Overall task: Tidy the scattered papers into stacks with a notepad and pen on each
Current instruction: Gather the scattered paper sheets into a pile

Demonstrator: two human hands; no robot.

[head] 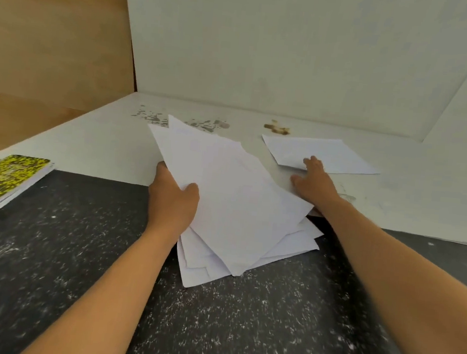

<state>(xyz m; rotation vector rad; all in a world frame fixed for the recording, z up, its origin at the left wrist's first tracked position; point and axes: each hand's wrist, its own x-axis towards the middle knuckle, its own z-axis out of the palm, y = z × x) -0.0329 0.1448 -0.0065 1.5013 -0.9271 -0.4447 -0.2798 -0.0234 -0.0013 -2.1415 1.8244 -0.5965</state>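
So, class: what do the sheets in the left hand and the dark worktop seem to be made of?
Sheets: thin white matte paper, judging by how they bend and fan out in the left hand. Dark worktop: looks like black stone or a stone-look laminate with white flecks and a dull sheen; which one cannot be told.

The left hand (172,199) covers the near left edge of the fanned bundle of papers (233,202); its fingers go under the sheets and only the thumb shows on top. The lower sheets are mostly covered by the upper ones, so their number cannot be told. The right hand (314,178) hides the near left corner of the single sheet (330,154), and whether its fingertips press the paper or only the white surface (102,142) is unclear. The notepad (3,179) with the yellow patterned cover is cut off by the picture's left edge, and its print is too blurred to read. Both forearms leave the bottom edge.
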